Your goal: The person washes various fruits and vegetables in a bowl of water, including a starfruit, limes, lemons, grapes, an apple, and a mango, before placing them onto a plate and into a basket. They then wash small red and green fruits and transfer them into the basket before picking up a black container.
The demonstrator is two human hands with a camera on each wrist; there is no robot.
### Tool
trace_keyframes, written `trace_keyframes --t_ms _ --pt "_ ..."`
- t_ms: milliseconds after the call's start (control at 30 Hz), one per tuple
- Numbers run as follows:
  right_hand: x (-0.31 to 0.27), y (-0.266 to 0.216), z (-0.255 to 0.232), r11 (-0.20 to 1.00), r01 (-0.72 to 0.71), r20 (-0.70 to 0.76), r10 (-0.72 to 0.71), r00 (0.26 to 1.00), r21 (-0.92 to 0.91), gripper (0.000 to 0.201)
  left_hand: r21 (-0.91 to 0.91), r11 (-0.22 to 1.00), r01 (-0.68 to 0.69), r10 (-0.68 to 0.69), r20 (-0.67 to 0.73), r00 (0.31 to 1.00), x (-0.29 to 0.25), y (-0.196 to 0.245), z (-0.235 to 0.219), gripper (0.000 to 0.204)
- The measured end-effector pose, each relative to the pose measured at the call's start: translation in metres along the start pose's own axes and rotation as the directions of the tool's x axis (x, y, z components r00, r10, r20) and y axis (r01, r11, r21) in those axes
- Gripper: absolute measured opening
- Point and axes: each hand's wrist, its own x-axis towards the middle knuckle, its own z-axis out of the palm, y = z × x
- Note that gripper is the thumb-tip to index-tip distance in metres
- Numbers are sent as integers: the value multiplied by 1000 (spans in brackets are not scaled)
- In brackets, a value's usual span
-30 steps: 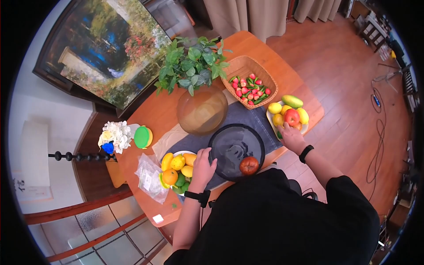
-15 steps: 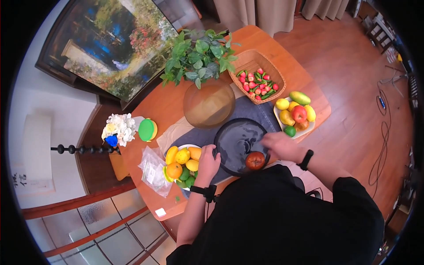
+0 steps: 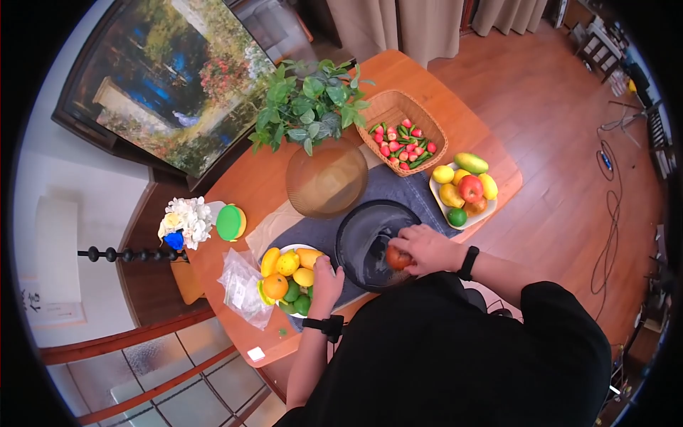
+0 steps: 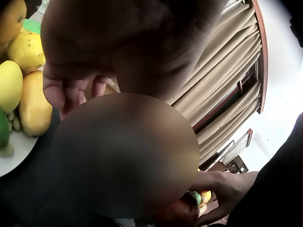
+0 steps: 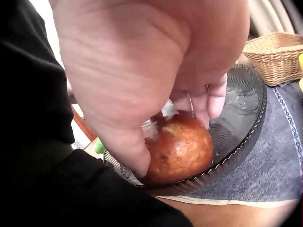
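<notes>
My right hand (image 3: 425,249) reaches into a dark ribbed glass bowl (image 3: 348,228) and grips a shiny red-brown pomegranate (image 5: 182,151), thumb on one side and fingers on the other. The fruit is low inside the bowl, near the rim closest to my body. My left hand (image 3: 328,286) hovers with relaxed fingers between that bowl and a white plate (image 4: 16,153). Mangoes (image 3: 309,257), an orange (image 3: 275,287) and green fruits (image 3: 302,304) are heaped on this plate. A blurred disc covers the middle of the left wrist view.
On the right, a plate (image 3: 435,187) holds lemons, a red apple (image 3: 470,189) and a lime (image 3: 457,217). Behind stand a wicker basket (image 3: 380,108) of radishes and peppers, an amber glass bowl (image 3: 326,178) and a leafy plant (image 3: 313,103). A plastic bag (image 3: 242,288) lies left.
My right hand has moved left from the lime on the right plate to the dark bowl and taken hold of the pomegranate. My left hand has shifted slightly away from the bowl's rim.
</notes>
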Motion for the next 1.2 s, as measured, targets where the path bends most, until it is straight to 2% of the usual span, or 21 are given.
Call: trace_keyframes --t_ms 67,133,200,233,267,333,367,433,467,533,600,667,700,733,800,867,967,1000,1067,1167,1200 --pt "-5 0 -14 997 -71 -174 76 982 34 61 -6 999 37 -37 -31 999 1 0 0 44" --pt "-7 -4 -30 990 -126 -219 136 966 56 59 -12 999 46 -47 -26 999 3 -4 0 44" --pt "-12 5 -41 972 -175 -304 215 928 154 59 -17 998 55 -56 -18 998 4 -2 -2 44" --pt "-15 17 -45 972 -165 -393 219 893 167 59 -22 998 66 -66 -13 998 3 4 -6 44" --pt "-20 27 -52 972 -166 -394 219 893 165 59 -26 997 78 -78 -7 997 2 8 -9 44" --pt "-31 46 -70 921 -310 -440 386 811 236 58 -28 997 67 -68 -13 998 2 7 -9 44" --pt "-36 55 -76 922 -309 -441 384 811 234 58 -31 998 59 -59 -19 998 2 6 -9 43" --pt "-46 73 -86 870 -456 -501 485 717 190 57 -37 997 64 -65 -29 997 0 -1 -6 43" --pt "-49 80 -91 870 -456 -502 485 716 189 57 -42 997 69 -71 -35 997 0 -6 -3 43" --pt "-55 95 -100 827 -547 -551 519 653 131 56 -32 998 47 -48 -50 998 1 -17 2 43" --pt "-66 117 -100 826 -554 -590 500 634 106 56 -21 999 26 -28 -66 997 0 -25 4 43" --pt "-74 130 -102 783 -616 -623 526 579 89 57 -11 999 31 -32 -76 997 -2 -28 3 44" --pt "-71 111 -117 745 -660 -619 562 549 91 60 -12 999 32 -33 -79 996 -3 -30 4 44" --pt "-70 112 -120 748 -658 -618 560 551 90 60 -18 999 45 -47 -77 996 -4 -32 4 44" --pt "-67 119 -127 677 -646 -517 717 468 353 62 -21 998 60 -61 -75 995 -6 -27 0 44" --pt "-66 130 -128 679 -629 -510 720 471 378 63 -89 985 148 -153 -49 987 -7 -14 -6 42" --pt "-65 138 -128 695 -607 -519 707 480 386 62 -96 984 148 -153 -54 987 -6 -14 -6 41" --pt "-61 131 -131 681 -629 -495 721 485 375 63 -95 983 155 -161 -58 985 -6 -20 -3 41" --pt "-55 124 -134 671 -646 -469 731 496 363 63 -83 993 82 -92 -118 989 -4 -31 3 41" --pt "-50 126 -132 671 -670 -456 728 512 318 63 -91 992 89 -100 -123 987 -5 -39 7 40" --pt "-49 135 -127 671 -638 -450 735 506 378 63 -91 992 91 -102 -123 987 -6 -37 5 40"
